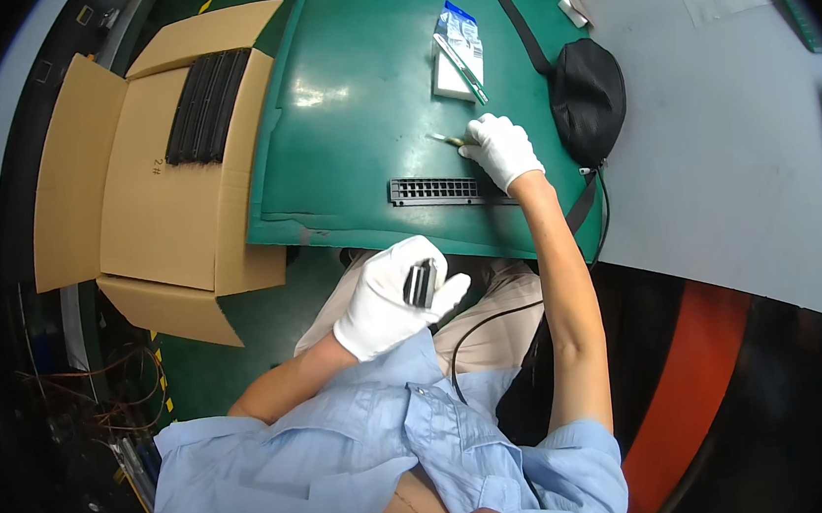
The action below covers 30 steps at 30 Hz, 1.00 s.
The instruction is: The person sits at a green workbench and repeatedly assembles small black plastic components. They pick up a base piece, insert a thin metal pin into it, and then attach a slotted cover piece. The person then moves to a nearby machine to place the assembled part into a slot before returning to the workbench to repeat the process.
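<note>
My left hand (391, 303), in a white glove, is closed round a black plastic piece (421, 283) seen end-on above my lap; its full length is hidden. My right hand (502, 152), also gloved in white, is over the green table mat (342, 154). Its fingers pinch a small thin tool with a yellowish-brown handle (453, 141) and a pale tip pointing left; its exact kind is too small to tell. Just below that hand a black slotted plastic strip (434, 191) lies on the mat, its right end partly behind my wrist.
Beyond my right hand, a green-and-white pen-like tool (460, 69) rests on a white and blue packet (448, 77). A black pouch (589, 101) with a strap lies at right, near a grey tabletop (699, 160). On the left stands an open cardboard box (155, 222) with black strips (209, 108).
</note>
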Each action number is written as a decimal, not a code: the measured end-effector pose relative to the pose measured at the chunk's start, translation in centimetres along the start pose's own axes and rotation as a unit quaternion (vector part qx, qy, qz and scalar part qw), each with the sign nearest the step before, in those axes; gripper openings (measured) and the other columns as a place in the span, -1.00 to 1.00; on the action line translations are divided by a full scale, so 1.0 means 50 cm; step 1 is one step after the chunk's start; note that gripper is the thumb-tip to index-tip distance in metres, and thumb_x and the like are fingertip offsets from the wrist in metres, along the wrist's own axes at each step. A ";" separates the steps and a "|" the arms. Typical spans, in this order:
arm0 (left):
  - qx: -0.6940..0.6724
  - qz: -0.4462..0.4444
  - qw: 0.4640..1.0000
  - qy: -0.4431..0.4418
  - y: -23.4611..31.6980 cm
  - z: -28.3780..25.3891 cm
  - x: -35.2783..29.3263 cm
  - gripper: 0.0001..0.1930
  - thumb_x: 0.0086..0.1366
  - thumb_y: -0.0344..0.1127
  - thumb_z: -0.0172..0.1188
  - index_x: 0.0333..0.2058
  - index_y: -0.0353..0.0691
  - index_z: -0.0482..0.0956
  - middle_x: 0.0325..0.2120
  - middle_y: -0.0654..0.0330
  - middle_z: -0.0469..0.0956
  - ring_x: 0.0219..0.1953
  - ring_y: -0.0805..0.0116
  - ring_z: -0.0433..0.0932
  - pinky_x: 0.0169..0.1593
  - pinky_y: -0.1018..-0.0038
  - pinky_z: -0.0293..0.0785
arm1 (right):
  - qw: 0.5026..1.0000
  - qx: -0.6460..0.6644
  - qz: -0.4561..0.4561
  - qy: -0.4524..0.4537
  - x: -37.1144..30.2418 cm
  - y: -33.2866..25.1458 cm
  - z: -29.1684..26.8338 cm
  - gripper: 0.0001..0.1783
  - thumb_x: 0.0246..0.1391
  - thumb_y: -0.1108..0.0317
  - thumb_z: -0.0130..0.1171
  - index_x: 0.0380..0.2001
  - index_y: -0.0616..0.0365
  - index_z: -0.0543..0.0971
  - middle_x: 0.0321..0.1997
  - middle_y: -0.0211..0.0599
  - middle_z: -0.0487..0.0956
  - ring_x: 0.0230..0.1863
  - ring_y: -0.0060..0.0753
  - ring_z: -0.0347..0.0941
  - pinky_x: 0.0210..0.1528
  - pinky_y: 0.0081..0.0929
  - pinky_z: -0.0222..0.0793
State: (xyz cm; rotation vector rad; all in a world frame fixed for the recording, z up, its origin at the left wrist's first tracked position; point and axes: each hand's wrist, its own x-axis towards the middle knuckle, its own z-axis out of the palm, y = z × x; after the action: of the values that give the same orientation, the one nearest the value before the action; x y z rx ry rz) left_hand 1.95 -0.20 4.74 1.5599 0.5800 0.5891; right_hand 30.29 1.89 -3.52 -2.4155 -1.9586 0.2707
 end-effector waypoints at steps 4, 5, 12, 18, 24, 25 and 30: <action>0.093 0.211 0.966 -0.118 0.160 -0.033 -0.019 -0.69 0.01 -0.36 0.47 -0.68 -0.09 0.43 -0.70 0.25 0.37 -0.61 0.23 0.40 -0.41 0.34 0.28 | 0.996 0.087 0.011 0.015 -0.042 -0.047 -0.062 -0.81 0.17 0.23 0.22 -0.27 0.08 0.51 -0.22 -0.08 0.55 -0.14 0.05 0.51 -0.11 -0.09 0.42; 0.169 0.269 0.925 -0.209 0.200 -0.042 -0.021 -0.66 -0.04 -0.30 0.48 -0.74 -0.08 0.43 -0.76 0.25 0.34 -0.64 0.16 0.38 -0.42 0.29 0.25 | 0.985 0.152 -0.008 0.079 -0.079 -0.052 -0.073 -0.83 0.22 0.26 0.14 -0.19 0.07 0.48 -0.22 -0.04 0.54 -0.21 0.10 0.52 -0.20 -0.10 0.43; 0.172 0.314 0.934 0.011 0.107 -0.028 -0.042 -0.68 -0.24 -0.36 0.54 -0.42 -0.17 0.64 -0.62 0.21 0.44 -0.54 0.14 0.45 -0.43 0.31 0.35 | 0.739 0.639 0.198 0.074 -0.328 -0.171 -0.148 -0.76 0.21 0.51 0.18 -0.05 0.18 0.53 -0.16 -0.47 0.60 -0.34 -0.70 0.42 -0.31 -0.64 0.36; 0.348 0.264 0.892 -0.116 -0.001 -0.057 -0.066 -0.65 0.04 -0.40 0.28 -0.12 -0.17 0.63 -0.55 0.23 0.42 -0.43 0.21 0.45 -0.28 0.30 0.35 | 0.819 0.563 0.105 -0.027 -0.423 -0.289 -0.119 -0.60 0.03 0.09 0.46 -0.28 0.22 0.67 -0.47 -0.32 0.62 -0.45 -0.58 0.51 -0.31 -0.51 0.48; 0.432 0.313 0.839 -0.108 0.008 -0.059 -0.061 -0.47 0.08 -0.34 0.21 0.11 -0.09 0.57 -0.31 0.24 0.58 -0.22 0.21 0.58 -0.10 0.28 0.45 | 0.866 0.481 0.082 0.105 -0.434 -0.358 -0.088 -0.79 0.00 0.32 0.45 -0.38 0.22 0.67 -0.58 -0.34 0.58 -0.58 -0.63 0.46 -0.46 -0.56 0.40; 0.478 0.296 0.825 -0.065 0.003 -0.080 -0.067 -0.33 0.05 -0.28 0.35 0.21 -0.14 0.48 -0.03 0.03 0.56 0.07 0.02 0.53 0.17 0.23 0.40 | 0.867 0.471 0.090 0.137 -0.439 -0.364 -0.079 -0.80 -0.02 0.33 0.46 -0.40 0.21 0.67 -0.57 -0.33 0.58 -0.59 -0.59 0.46 -0.46 -0.56 0.40; -0.187 -0.155 0.965 0.104 -0.031 -0.100 -0.135 -0.26 0.46 -0.02 0.11 0.38 -0.37 0.05 0.25 -0.12 0.29 0.26 0.04 0.37 0.30 0.18 0.34 | 0.892 0.362 0.051 0.266 -0.447 -0.403 -0.032 -0.77 -0.04 0.21 0.47 -0.41 0.06 0.65 -0.60 -0.34 0.52 -0.63 -0.34 0.48 -0.56 -0.42 0.40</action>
State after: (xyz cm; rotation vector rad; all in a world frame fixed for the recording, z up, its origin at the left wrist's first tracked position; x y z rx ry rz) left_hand -6.41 -0.97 3.32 1.0341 0.8038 0.5852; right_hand 6.59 -15.41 3.29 -1.8318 -1.2021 0.2445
